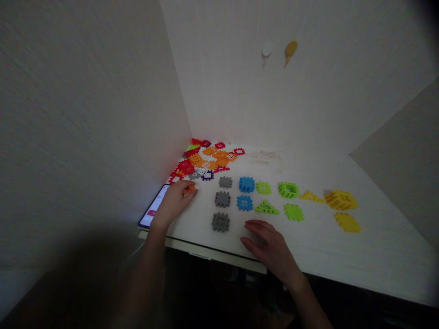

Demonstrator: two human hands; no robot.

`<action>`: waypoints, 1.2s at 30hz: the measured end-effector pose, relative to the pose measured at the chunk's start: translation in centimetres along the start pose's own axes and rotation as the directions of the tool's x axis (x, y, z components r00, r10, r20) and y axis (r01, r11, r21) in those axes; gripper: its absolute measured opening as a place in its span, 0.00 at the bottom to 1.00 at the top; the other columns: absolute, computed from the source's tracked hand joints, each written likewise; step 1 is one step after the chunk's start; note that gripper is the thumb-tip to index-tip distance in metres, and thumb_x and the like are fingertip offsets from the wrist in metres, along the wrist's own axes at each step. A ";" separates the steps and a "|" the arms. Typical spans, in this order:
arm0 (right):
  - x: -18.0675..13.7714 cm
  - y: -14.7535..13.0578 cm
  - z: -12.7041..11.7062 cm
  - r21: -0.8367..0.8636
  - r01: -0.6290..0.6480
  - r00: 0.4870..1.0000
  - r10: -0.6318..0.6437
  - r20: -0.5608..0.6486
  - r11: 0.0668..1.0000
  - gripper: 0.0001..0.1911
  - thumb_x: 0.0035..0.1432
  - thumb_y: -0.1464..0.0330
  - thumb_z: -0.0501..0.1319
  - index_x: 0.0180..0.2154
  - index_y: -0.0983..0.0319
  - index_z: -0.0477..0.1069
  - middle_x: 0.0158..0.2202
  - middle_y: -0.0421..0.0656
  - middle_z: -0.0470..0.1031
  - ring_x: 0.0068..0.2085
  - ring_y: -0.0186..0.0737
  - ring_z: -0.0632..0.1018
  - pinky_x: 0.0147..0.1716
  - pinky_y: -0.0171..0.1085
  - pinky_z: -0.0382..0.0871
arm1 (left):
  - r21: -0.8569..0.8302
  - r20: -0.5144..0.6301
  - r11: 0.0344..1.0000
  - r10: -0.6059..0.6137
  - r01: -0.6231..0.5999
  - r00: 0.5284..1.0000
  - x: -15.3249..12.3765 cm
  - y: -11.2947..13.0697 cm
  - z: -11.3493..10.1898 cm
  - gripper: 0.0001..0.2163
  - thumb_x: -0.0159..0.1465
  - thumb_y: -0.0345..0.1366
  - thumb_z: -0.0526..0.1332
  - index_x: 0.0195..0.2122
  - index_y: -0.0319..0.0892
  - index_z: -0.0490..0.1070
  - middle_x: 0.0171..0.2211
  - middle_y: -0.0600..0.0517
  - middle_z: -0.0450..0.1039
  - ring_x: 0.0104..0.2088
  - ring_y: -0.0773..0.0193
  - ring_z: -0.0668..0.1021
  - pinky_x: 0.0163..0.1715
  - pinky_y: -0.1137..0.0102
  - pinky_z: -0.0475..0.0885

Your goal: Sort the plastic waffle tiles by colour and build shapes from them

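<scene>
the left hand [174, 202] curved over an orange piece [189, 188], its grip too dim to tell; the right hand [270, 244], fingers parted, was near a gray tile [220, 222].

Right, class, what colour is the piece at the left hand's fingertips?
Orange: the piece at the left hand shows in the head view.

3 pale walls [236, 100], apparently dim light.

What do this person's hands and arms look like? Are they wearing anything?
The left hand and right hand are bare, without gloves. No watch or bracelet shows; the visible forearms have no sleeves. Farther back, shadow hides details.
</scene>
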State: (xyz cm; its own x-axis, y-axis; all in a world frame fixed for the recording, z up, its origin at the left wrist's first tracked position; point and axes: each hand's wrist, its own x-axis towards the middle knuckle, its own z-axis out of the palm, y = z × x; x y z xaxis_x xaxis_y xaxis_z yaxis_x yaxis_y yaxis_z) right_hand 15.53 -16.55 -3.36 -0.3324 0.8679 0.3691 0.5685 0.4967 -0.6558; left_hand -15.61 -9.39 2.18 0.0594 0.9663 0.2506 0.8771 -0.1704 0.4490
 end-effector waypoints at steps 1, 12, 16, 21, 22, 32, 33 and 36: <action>-0.1 0.0 0.0 0.003 -0.001 1.000 0.001 -0.003 1.000 0.16 0.55 0.62 0.62 0.46 0.58 0.71 0.46 0.46 0.74 0.48 0.44 0.74 0.49 0.46 0.70 | 0.079 0.014 0.997 -0.005 0.003 1.000 1.6 -0.1 0.4 0.14 0.62 0.40 0.56 0.45 0.39 0.72 0.43 0.45 0.74 0.42 0.58 0.76 0.45 0.65 0.70; 0.0 0.0 0.0 -0.025 -0.001 0.999 0.002 0.050 1.000 0.14 0.57 0.62 0.60 0.45 0.59 0.72 0.45 0.46 0.74 0.47 0.45 0.73 0.48 0.45 0.69 | 0.503 0.189 0.864 -0.147 0.032 0.971 8.1 -1.4 1.6 0.12 0.60 0.38 0.56 0.40 0.39 0.74 0.44 0.41 0.71 0.44 0.53 0.73 0.45 0.62 0.67; 0.0 0.3 0.1 -0.019 0.003 0.999 -0.002 0.042 1.000 0.14 0.58 0.61 0.60 0.44 0.59 0.72 0.44 0.47 0.74 0.47 0.45 0.73 0.48 0.45 0.70 | 0.418 0.239 0.903 0.000 -0.103 0.971 8.2 -2.8 1.9 0.12 0.60 0.40 0.56 0.37 0.40 0.74 0.42 0.43 0.72 0.43 0.55 0.72 0.45 0.63 0.66; 0.1 0.5 0.2 -0.026 0.000 0.998 0.002 0.061 1.000 0.14 0.58 0.61 0.60 0.44 0.59 0.72 0.44 0.46 0.75 0.47 0.45 0.74 0.48 0.45 0.70 | 0.292 0.346 0.924 0.137 -0.245 0.928 9.2 -4.4 2.2 0.10 0.56 0.41 0.57 0.32 0.40 0.73 0.35 0.47 0.73 0.38 0.59 0.74 0.42 0.67 0.67; 0.1 0.5 0.2 -0.028 -0.002 0.998 0.004 0.063 1.000 0.14 0.58 0.61 0.60 0.44 0.59 0.72 0.44 0.46 0.75 0.47 0.45 0.74 0.48 0.45 0.70 | 0.269 0.370 0.931 0.138 -0.248 0.919 9.4 -4.6 2.2 0.10 0.55 0.40 0.58 0.32 0.40 0.73 0.34 0.48 0.74 0.36 0.60 0.74 0.40 0.68 0.68; 0.3 0.3 -0.1 0.004 -0.001 0.998 0.001 0.061 1.000 0.13 0.58 0.61 0.60 0.44 0.59 0.72 0.43 0.46 0.75 0.46 0.45 0.74 0.47 0.46 0.70 | 0.362 0.358 0.918 0.026 -0.164 0.933 10.7 -2.5 0.8 0.13 0.47 0.38 0.64 0.35 0.43 0.72 0.35 0.48 0.75 0.36 0.57 0.76 0.35 0.69 0.69; 0.3 0.3 -0.1 0.007 0.000 0.998 -0.001 0.062 1.000 0.13 0.58 0.61 0.60 0.44 0.58 0.72 0.43 0.46 0.75 0.46 0.45 0.74 0.47 0.46 0.70 | 0.392 0.343 0.904 0.030 -0.172 0.939 10.6 -2.2 0.7 0.13 0.47 0.38 0.64 0.35 0.43 0.72 0.35 0.47 0.75 0.37 0.56 0.76 0.37 0.67 0.69; 0.4 0.3 -0.1 0.013 0.005 0.998 -0.005 0.059 1.000 0.13 0.57 0.61 0.60 0.44 0.58 0.72 0.43 0.46 0.75 0.46 0.45 0.74 0.47 0.47 0.70 | 0.470 0.279 0.863 0.051 -0.183 0.959 10.4 -1.5 0.7 0.12 0.48 0.37 0.63 0.34 0.41 0.72 0.36 0.44 0.74 0.39 0.53 0.75 0.41 0.64 0.69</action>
State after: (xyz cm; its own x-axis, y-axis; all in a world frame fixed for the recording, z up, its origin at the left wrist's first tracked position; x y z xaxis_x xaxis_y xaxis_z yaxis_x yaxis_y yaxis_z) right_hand 15.68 -16.07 -3.39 -0.3791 0.8633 0.3333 0.5574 0.5005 -0.6624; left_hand -15.96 1.04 3.56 0.2348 0.9718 0.0239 0.9705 -0.2329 -0.0615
